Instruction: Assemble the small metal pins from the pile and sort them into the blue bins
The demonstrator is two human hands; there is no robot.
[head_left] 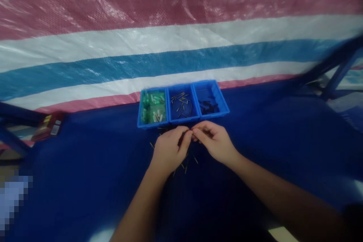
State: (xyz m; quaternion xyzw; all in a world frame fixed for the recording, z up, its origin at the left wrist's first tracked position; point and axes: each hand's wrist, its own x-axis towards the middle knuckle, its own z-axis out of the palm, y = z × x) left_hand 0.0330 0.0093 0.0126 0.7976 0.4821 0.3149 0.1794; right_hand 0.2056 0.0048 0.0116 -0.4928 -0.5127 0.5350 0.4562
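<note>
My left hand (171, 147) and my right hand (214, 140) meet above the dark blue table, fingertips pinched together. Whatever sits between them is too small and too hidden to name. Several thin pins with brass-coloured ends (196, 158) lie scattered under and around my left hand. Just beyond my hands stand three blue bins side by side. In the left bin (138, 115) are green and silvery small parts. Thin brass-tipped pieces (182, 100) lie in the middle bin (195, 102). The right bin (222, 98) holds small dark pieces (208, 106).
A red, white and blue striped plastic sheet (181, 49) hangs behind the blue table (107, 166). On the left edge lies a dark red box (48, 126) with a label. Blue metal frame bars (334, 62) rise at the right, another at the left.
</note>
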